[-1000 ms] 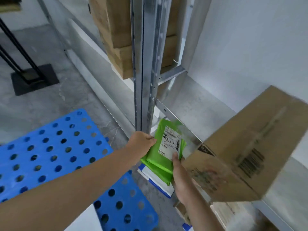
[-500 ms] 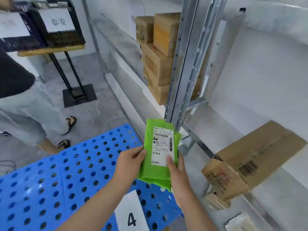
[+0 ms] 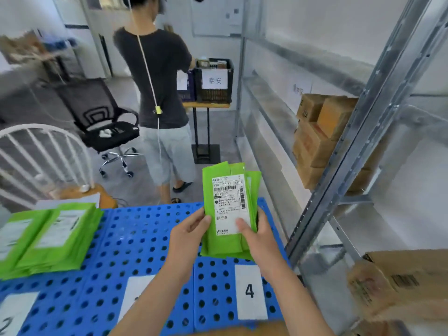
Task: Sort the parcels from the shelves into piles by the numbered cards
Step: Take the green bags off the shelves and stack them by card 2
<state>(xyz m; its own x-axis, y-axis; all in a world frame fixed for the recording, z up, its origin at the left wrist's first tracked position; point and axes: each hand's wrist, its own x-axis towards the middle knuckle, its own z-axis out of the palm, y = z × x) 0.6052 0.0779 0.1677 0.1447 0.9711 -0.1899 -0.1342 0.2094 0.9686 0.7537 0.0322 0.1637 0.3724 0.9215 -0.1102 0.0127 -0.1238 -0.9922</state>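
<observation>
I hold a small stack of green parcels (image 3: 228,209) upright above the blue perforated pallet (image 3: 135,241); the front one bears a white shipping label. My left hand (image 3: 188,232) grips the stack's lower left edge, and my right hand (image 3: 254,232) grips its lower right with the thumb on the label. A white card marked 4 (image 3: 250,292) lies on the pallet right below the stack. Another white card (image 3: 137,294) sits to its left, half hidden by my left forearm. A card marked 2 (image 3: 13,314) lies at the bottom left. A pile of green parcels (image 3: 46,238) rests on the pallet's left side.
A metal shelf rack (image 3: 358,146) runs along the right, with stacked cardboard boxes (image 3: 322,137) and one box (image 3: 397,284) on a lower shelf. Another person (image 3: 160,93) stands ahead with their back to me at a black crate (image 3: 214,81). An office chair (image 3: 104,122) stands at left.
Both hands have lifted the green stack from low by the shelf to above the pallet. My view has risen from the floor to the room, bringing the left pile and cards in.
</observation>
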